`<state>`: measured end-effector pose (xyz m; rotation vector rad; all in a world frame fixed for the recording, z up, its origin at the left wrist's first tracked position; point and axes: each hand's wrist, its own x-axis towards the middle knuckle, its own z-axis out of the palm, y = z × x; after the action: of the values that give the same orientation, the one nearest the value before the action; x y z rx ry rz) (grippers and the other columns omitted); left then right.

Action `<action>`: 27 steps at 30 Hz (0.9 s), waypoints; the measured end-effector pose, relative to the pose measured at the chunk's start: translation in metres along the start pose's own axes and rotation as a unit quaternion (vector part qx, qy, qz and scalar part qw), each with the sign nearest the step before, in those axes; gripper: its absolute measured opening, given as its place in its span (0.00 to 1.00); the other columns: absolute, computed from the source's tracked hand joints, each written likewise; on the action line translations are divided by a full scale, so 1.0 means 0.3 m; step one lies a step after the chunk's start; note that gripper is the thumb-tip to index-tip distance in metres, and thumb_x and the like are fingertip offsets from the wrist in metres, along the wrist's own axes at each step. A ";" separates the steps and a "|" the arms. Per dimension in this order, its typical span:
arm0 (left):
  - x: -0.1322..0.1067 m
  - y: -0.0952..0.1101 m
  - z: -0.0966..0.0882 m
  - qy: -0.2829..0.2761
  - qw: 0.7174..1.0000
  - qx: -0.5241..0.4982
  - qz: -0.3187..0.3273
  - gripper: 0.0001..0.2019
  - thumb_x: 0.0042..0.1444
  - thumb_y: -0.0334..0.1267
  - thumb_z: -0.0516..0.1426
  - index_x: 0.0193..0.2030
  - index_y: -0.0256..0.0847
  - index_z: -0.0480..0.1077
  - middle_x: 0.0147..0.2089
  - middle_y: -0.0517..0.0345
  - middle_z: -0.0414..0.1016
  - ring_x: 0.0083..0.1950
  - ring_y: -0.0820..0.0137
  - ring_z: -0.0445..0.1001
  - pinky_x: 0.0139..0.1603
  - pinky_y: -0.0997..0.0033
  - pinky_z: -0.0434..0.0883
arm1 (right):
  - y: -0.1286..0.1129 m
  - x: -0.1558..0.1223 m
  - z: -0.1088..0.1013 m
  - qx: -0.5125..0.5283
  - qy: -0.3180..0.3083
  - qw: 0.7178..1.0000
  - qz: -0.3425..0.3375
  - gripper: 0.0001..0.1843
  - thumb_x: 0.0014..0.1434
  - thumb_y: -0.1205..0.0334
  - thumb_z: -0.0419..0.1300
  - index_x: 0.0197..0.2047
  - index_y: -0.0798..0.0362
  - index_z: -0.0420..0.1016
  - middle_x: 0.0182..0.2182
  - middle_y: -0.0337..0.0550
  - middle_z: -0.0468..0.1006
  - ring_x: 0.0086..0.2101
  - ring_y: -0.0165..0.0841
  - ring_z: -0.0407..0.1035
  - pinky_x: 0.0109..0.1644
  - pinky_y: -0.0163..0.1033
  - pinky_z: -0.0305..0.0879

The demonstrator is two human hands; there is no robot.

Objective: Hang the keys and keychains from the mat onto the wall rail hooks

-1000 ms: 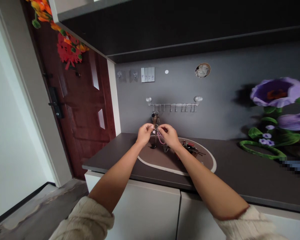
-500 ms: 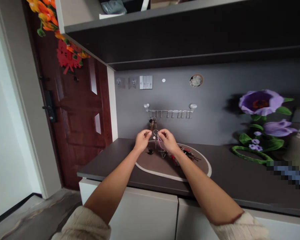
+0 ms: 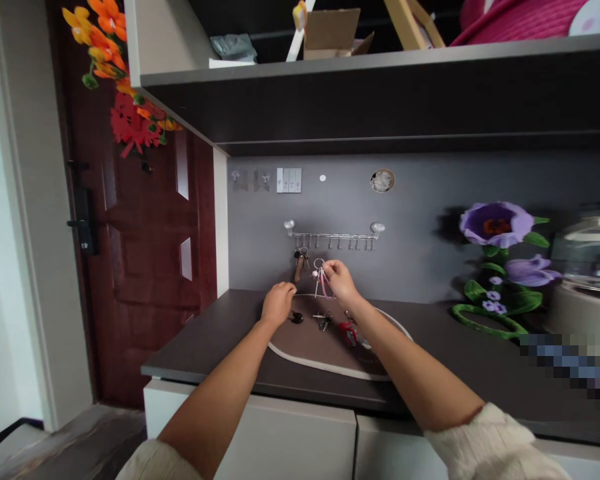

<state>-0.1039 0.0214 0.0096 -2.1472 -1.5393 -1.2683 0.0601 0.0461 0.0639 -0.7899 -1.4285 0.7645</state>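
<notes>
My right hand (image 3: 341, 285) pinches a key ring (image 3: 319, 264) in front of the hook rail. From this ring hang a key and a pink strap (image 3: 324, 285). My left hand (image 3: 279, 303) is lower and to the left, its fingers closed together; what they hold, if anything, is hidden. A black key (image 3: 297, 318) lies just beside it on a brown oval mat (image 3: 310, 357) with a pale rim. Other keys (image 3: 323, 322) and a red key holder (image 3: 349, 333) rest on the mat, partly behind my right forearm.
Above the mat a clear hook rail (image 3: 335, 236) is fixed to the grey wall; a bunch of keys with a brown fob (image 3: 299, 268) hangs at its left. An upper shelf (image 3: 370, 100) overhangs the counter (image 3: 205, 340). Purple flowers (image 3: 497, 227) stand at the right.
My left hand has moved down and away from the key ring. My right hand still holds the ring. The view has tilted up, showing more of the shelf.
</notes>
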 end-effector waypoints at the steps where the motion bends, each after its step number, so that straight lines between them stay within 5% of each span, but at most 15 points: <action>1: -0.002 -0.001 0.000 -0.009 1.000 0.013 0.001 0.11 0.56 0.35 0.46 0.34 0.40 0.69 0.35 0.55 0.71 0.39 0.70 0.67 0.40 0.72 0.61 | -0.011 0.017 0.005 0.017 0.010 1.000 0.015 0.06 0.51 0.60 0.51 0.30 0.53 0.61 0.21 0.35 0.67 0.21 0.26 0.63 0.28 0.33 0.64; 15: 0.002 -0.038 0.007 0.007 0.998 0.064 0.019 0.12 0.58 0.36 0.44 0.34 0.39 0.68 0.34 0.55 0.70 0.38 0.70 0.66 0.39 0.72 0.60 | -0.020 0.245 0.114 0.028 0.091 0.990 0.106 0.08 0.49 0.73 0.49 0.22 0.55 0.63 0.15 0.36 0.66 0.17 0.25 0.62 0.22 0.31 0.63; 27: 0.011 -0.036 0.003 0.002 0.998 0.057 0.007 0.13 0.58 0.36 0.44 0.34 0.40 0.69 0.34 0.54 0.70 0.38 0.70 0.66 0.39 0.72 0.60 | 0.059 0.315 0.166 -0.022 0.169 0.976 0.136 0.06 0.50 0.68 0.53 0.30 0.59 0.70 0.15 0.38 0.68 0.17 0.26 0.64 0.20 0.29 0.62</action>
<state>-0.1123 0.0289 0.0082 -2.0807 -1.5514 -1.1512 0.0111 0.1355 0.0999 -1.1088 -1.0471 0.7645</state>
